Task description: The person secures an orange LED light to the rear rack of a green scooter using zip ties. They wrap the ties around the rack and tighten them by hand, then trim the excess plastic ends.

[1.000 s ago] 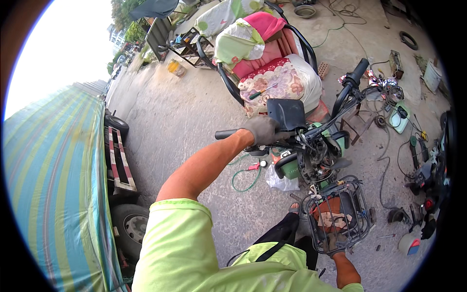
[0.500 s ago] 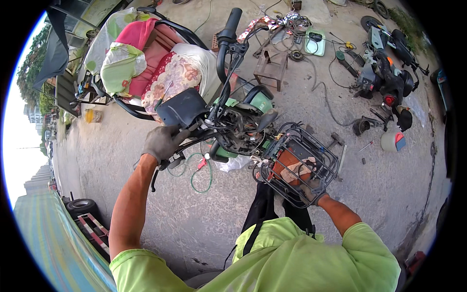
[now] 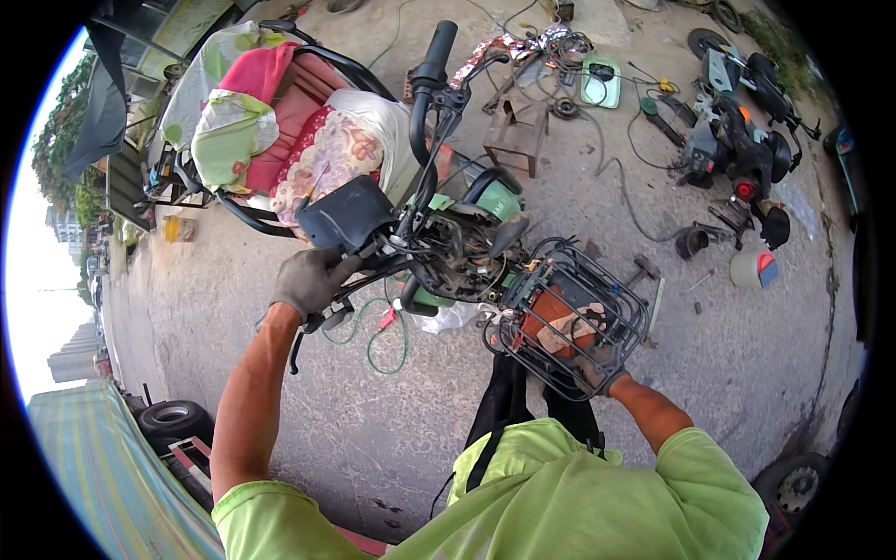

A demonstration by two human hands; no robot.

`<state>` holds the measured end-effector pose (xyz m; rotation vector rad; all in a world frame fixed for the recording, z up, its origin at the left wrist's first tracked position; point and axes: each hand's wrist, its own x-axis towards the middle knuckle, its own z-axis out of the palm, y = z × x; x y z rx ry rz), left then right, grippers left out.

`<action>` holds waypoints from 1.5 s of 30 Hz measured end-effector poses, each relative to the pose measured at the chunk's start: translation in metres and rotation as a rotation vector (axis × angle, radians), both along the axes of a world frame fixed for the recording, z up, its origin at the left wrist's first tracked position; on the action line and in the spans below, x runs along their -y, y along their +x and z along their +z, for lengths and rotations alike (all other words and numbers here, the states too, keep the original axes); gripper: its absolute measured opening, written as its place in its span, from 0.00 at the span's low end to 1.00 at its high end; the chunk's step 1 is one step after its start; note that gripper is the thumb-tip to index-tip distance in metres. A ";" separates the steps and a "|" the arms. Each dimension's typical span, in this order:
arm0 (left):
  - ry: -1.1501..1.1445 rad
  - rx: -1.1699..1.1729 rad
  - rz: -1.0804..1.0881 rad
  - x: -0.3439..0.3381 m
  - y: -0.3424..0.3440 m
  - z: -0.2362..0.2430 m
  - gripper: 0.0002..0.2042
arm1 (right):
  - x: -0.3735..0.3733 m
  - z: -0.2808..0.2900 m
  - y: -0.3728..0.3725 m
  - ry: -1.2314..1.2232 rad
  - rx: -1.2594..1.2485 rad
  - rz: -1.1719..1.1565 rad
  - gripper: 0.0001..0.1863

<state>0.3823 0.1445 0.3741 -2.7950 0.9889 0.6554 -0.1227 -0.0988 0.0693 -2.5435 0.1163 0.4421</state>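
Observation:
My left hand (image 3: 311, 278), in a grey glove, is wrapped round the left end of the handlebar (image 3: 431, 93) of a partly stripped electric scooter. A brake lever (image 3: 296, 353) sticks out below that hand. The dark display housing (image 3: 346, 214) sits at the middle of the bar, with exposed wiring (image 3: 467, 252) beside it. At the scooter's other end is a black wire basket (image 3: 611, 280). My gloved right hand (image 3: 597, 369) is closed on its near edge, the fingers partly behind the bars. Inside the basket lie an orange-brown item (image 3: 551, 322) and a pale cloth (image 3: 579, 324).
A cloth-covered seat (image 3: 327, 154) stands at the far left, a metal stool frame (image 3: 516, 135) beyond the scooter. Cables (image 3: 621, 196), a hammer (image 3: 642, 269) and a white bucket (image 3: 747, 269) lie to the right. Another scooter (image 3: 742, 154) is farther right; a green hose (image 3: 401, 345) loops below the handlebar.
The view has shifted slightly, and a vehicle wheel now shows at the lower right. Both hands keep their holds on the handlebar and the basket, with little visible movement.

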 end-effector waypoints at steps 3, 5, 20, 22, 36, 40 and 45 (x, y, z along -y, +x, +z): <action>0.021 -0.001 0.043 0.003 -0.003 0.003 0.28 | 0.003 0.017 0.009 0.013 -0.001 0.017 0.12; 0.009 0.009 0.034 0.000 0.000 0.001 0.27 | 0.002 0.017 0.007 0.019 0.075 0.008 0.11; -0.045 0.006 0.002 0.003 -0.002 -0.006 0.25 | 0.002 0.011 0.007 0.035 -0.100 -0.145 0.18; -0.053 0.018 -0.013 0.003 -0.003 -0.006 0.25 | 0.003 0.012 0.009 0.054 -0.157 -0.124 0.17; -0.057 0.008 -0.009 0.002 -0.003 -0.001 0.25 | 0.003 0.024 0.014 -0.049 0.007 0.037 0.08; -0.040 0.005 -0.009 0.001 0.000 -0.003 0.25 | -0.002 -0.014 -0.001 -0.046 0.010 -0.012 0.09; -0.005 -0.005 -0.023 -0.002 0.003 -0.003 0.25 | -0.004 -0.018 0.003 -0.069 -0.136 -0.032 0.13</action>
